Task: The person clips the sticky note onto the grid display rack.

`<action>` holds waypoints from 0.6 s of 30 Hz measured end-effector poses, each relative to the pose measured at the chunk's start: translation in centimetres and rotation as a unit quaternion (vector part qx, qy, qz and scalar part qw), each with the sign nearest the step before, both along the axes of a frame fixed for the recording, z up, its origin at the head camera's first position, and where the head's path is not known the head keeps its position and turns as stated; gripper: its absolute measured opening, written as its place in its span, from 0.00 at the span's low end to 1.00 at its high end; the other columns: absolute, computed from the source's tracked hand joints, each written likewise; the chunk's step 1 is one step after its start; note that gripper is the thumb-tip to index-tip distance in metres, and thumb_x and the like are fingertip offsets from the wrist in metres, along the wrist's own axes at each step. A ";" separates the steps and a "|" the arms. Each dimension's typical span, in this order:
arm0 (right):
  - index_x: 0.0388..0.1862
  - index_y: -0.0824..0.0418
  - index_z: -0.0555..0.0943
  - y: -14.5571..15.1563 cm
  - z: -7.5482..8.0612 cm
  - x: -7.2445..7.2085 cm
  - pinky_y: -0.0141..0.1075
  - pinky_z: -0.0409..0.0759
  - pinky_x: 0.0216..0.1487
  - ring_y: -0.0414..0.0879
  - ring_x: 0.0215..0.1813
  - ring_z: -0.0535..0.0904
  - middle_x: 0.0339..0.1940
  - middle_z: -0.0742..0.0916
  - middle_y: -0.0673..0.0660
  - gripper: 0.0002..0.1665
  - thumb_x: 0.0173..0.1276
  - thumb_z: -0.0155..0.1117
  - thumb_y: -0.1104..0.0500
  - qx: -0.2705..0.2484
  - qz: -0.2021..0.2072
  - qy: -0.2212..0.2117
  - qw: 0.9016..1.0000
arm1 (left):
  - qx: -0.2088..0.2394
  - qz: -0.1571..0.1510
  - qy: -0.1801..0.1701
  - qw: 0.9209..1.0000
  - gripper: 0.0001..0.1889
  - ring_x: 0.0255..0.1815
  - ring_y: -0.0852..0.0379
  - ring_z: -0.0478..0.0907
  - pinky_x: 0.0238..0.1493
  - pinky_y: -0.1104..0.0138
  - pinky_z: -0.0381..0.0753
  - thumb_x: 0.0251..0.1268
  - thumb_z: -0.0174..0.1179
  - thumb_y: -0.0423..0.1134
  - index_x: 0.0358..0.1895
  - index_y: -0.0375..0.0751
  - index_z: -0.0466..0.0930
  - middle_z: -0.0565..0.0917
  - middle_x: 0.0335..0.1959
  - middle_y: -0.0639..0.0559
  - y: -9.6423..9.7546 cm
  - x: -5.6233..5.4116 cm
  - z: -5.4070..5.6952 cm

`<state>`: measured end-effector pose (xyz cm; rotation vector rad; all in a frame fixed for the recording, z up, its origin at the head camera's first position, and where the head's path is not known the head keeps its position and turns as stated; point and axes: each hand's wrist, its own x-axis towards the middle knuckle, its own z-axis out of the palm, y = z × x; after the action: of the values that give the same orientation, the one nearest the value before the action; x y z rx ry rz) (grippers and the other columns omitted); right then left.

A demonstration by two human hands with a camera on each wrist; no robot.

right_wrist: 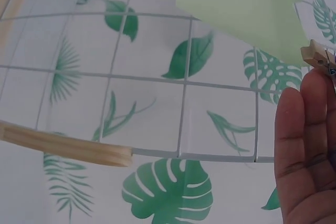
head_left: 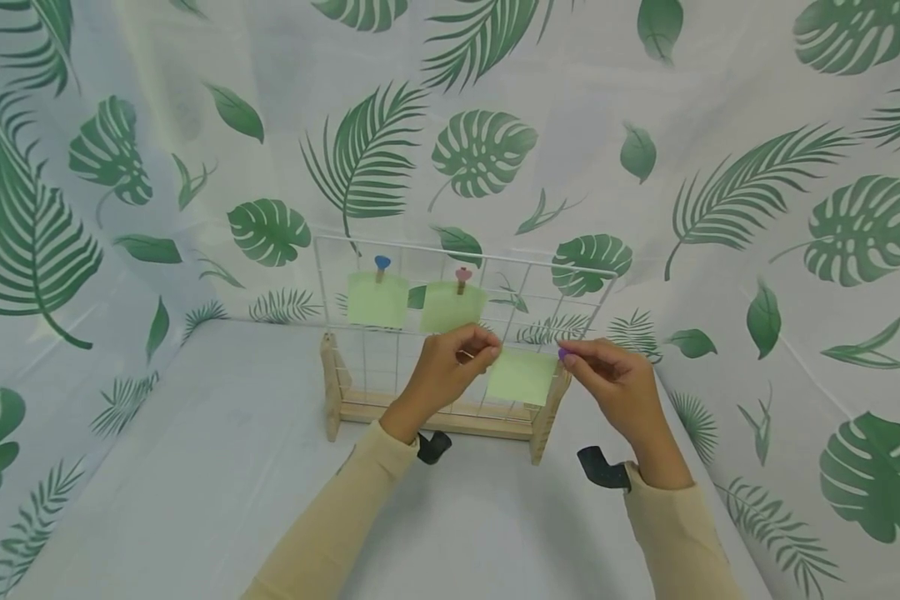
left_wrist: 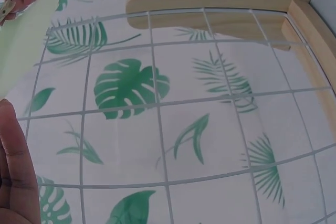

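Observation:
A pale green sheet of paper [head_left: 522,377] is pinched at its upper left corner by my left hand [head_left: 450,367], in front of a white wire grid [head_left: 506,321]. At the sheet's upper right corner, my right hand [head_left: 624,387] pinches a small wooden clothespin [right_wrist: 316,55] with a purple ornament [head_left: 565,354]. The clothespin's tip is right at the paper's edge; whether it grips the paper I cannot tell. Two more green sheets hang on the grid, one under a blue-topped clothespin [head_left: 382,267], the other under a pink-topped clothespin [head_left: 462,279].
The grid stands in a wooden base [head_left: 438,421] with upright side supports, on a white surface [head_left: 195,467]. Behind and beside it hangs a white cloth [head_left: 600,108] printed with green leaves. Black wrist mounts [head_left: 602,468] stick out by both sleeves.

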<state>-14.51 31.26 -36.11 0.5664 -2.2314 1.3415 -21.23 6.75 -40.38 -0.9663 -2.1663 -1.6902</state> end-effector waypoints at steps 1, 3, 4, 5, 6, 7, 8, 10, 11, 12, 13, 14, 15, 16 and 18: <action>0.51 0.78 0.87 0.0 0.1 -0.1 0.19 0.82 0.50 0.28 0.46 0.85 0.45 0.89 0.36 0.13 0.69 0.66 0.82 0.002 -0.002 0.000 1.000 | 0.002 0.000 -0.001 1.000 0.03 0.30 0.63 0.83 0.38 0.70 0.87 0.78 0.66 0.31 0.47 0.35 0.86 0.90 0.37 0.45 0.0 0.0 0.1; 0.52 0.77 0.87 0.0 0.3 -0.2 0.19 0.82 0.50 0.27 0.45 0.85 0.45 0.89 0.37 0.13 0.70 0.67 0.81 0.007 -0.012 0.001 1.000 | 0.004 0.001 -0.003 1.000 0.03 0.30 0.63 0.82 0.36 0.70 0.86 0.78 0.66 0.31 0.47 0.35 0.86 0.90 0.36 0.45 0.1 -0.1 0.3; 0.52 0.77 0.87 -0.1 0.4 -0.2 0.19 0.82 0.50 0.27 0.45 0.85 0.45 0.89 0.37 0.13 0.70 0.68 0.80 0.010 -0.018 -0.001 1.000 | 0.005 0.001 -0.004 1.000 0.03 0.29 0.64 0.82 0.35 0.70 0.86 0.78 0.66 0.31 0.46 0.35 0.86 0.89 0.36 0.45 0.1 -0.1 0.5; 0.52 0.76 0.87 -0.2 0.5 -0.3 0.19 0.82 0.50 0.27 0.45 0.85 0.45 0.89 0.39 0.13 0.71 0.68 0.79 0.013 -0.023 -0.002 1.000 | 0.006 0.001 -0.005 1.000 0.03 0.29 0.64 0.82 0.34 0.70 0.86 0.78 0.66 0.31 0.46 0.35 0.86 0.89 0.36 0.45 0.2 -0.2 0.6; 0.52 0.75 0.88 -0.2 0.6 -0.3 0.19 0.82 0.50 0.27 0.45 0.85 0.45 0.90 0.39 0.12 0.71 0.68 0.78 0.014 -0.028 -0.005 0.999 | 0.007 0.001 -0.006 1.000 0.03 0.29 0.64 0.81 0.34 0.70 0.85 0.78 0.66 0.31 0.46 0.35 0.86 0.89 0.36 0.45 0.2 -0.2 0.7; 0.52 0.75 0.88 -0.2 0.7 -0.4 0.19 0.82 0.50 0.27 0.44 0.85 0.45 0.90 0.41 0.12 0.71 0.69 0.78 0.015 -0.031 -0.006 0.999 | 0.007 0.001 -0.007 1.000 0.03 0.28 0.64 0.81 0.33 0.69 0.85 0.78 0.66 0.31 0.46 0.34 0.86 0.89 0.35 0.45 0.2 -0.3 0.8; 0.52 0.75 0.88 -0.3 0.9 -0.4 0.19 0.82 0.50 0.27 0.44 0.85 0.44 0.90 0.41 0.12 0.72 0.69 0.77 0.016 -0.034 -0.007 0.999 | 0.008 0.000 -0.008 1.000 0.03 0.28 0.64 0.81 0.33 0.69 0.86 0.78 0.66 0.31 0.46 0.34 0.87 0.89 0.35 0.45 0.3 -0.3 0.8; 0.51 0.75 0.88 -0.3 1.1 -0.4 0.19 0.82 0.51 0.27 0.45 0.85 0.44 0.90 0.41 0.11 0.72 0.68 0.77 0.015 -0.034 -0.011 0.999 | 0.010 -0.001 -0.009 1.000 0.03 0.29 0.63 0.81 0.34 0.69 0.86 0.78 0.66 0.31 0.46 0.34 0.87 0.88 0.35 0.45 0.3 -0.4 1.0; 0.51 0.75 0.88 -0.3 1.1 -0.4 0.19 0.82 0.51 0.27 0.45 0.85 0.44 0.90 0.41 0.10 0.73 0.68 0.77 0.014 -0.033 -0.013 0.999 | 0.012 -0.001 -0.009 1.000 0.03 0.29 0.62 0.81 0.34 0.69 0.87 0.78 0.66 0.31 0.46 0.34 0.87 0.88 0.35 0.45 0.4 -0.5 1.1; 0.51 0.75 0.87 -0.3 1.2 -0.4 0.19 0.82 0.51 0.27 0.45 0.85 0.44 0.89 0.40 0.10 0.73 0.68 0.77 0.013 -0.031 -0.016 0.999 | 0.013 -0.001 -0.008 1.000 0.03 0.29 0.60 0.82 0.34 0.69 0.87 0.78 0.66 0.31 0.46 0.34 0.87 0.88 0.34 0.45 0.4 -0.5 1.1; 0.51 0.75 0.87 -0.3 1.3 -0.4 0.19 0.82 0.52 0.27 0.45 0.85 0.44 0.89 0.38 0.10 0.73 0.68 0.77 0.013 -0.031 -0.017 0.999 | 0.014 -0.001 -0.007 1.000 0.04 0.29 0.58 0.83 0.34 0.69 0.87 0.78 0.66 0.31 0.46 0.33 0.87 0.88 0.34 0.45 0.4 -0.5 1.2; 0.51 0.75 0.87 -0.3 1.4 -0.4 0.19 0.82 0.52 0.27 0.46 0.85 0.44 0.89 0.37 0.10 0.73 0.67 0.77 0.013 -0.032 -0.019 0.999 | 0.015 0.000 -0.005 1.000 0.03 0.29 0.56 0.83 0.34 0.69 0.87 0.78 0.66 0.31 0.46 0.33 0.87 0.88 0.34 0.45 0.5 -0.6 1.3; 0.51 0.75 0.87 -0.2 1.5 -0.4 0.19 0.82 0.52 0.27 0.46 0.85 0.44 0.88 0.36 0.10 0.73 0.67 0.77 0.013 -0.032 -0.020 0.999 | 0.016 0.002 -0.003 1.000 0.03 0.29 0.53 0.84 0.34 0.69 0.87 0.78 0.66 0.31 0.46 0.34 0.87 0.88 0.34 0.44 0.5 -0.6 1.4; 0.51 0.75 0.88 -0.3 1.6 -0.4 0.19 0.82 0.53 0.27 0.46 0.85 0.44 0.88 0.35 0.10 0.74 0.67 0.76 0.013 -0.033 -0.022 0.999 | 0.017 0.005 -0.002 1.000 0.04 0.29 0.51 0.85 0.34 0.69 0.87 0.78 0.66 0.31 0.46 0.34 0.87 0.88 0.34 0.44 0.5 -0.6 1.5; 0.51 0.75 0.88 -0.2 1.8 -0.5 0.19 0.82 0.53 0.27 0.46 0.85 0.44 0.88 0.35 0.10 0.74 0.68 0.76 0.014 -0.036 -0.021 0.999 | 0.020 0.012 0.002 1.000 0.04 0.30 0.49 0.85 0.34 0.69 0.87 0.78 0.66 0.31 0.46 0.34 0.87 0.89 0.34 0.44 0.6 -0.7 1.6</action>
<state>-15.05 31.01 -34.28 0.4660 -2.2854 1.2997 -21.95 7.37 -38.77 -0.9293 -2.1253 -1.7126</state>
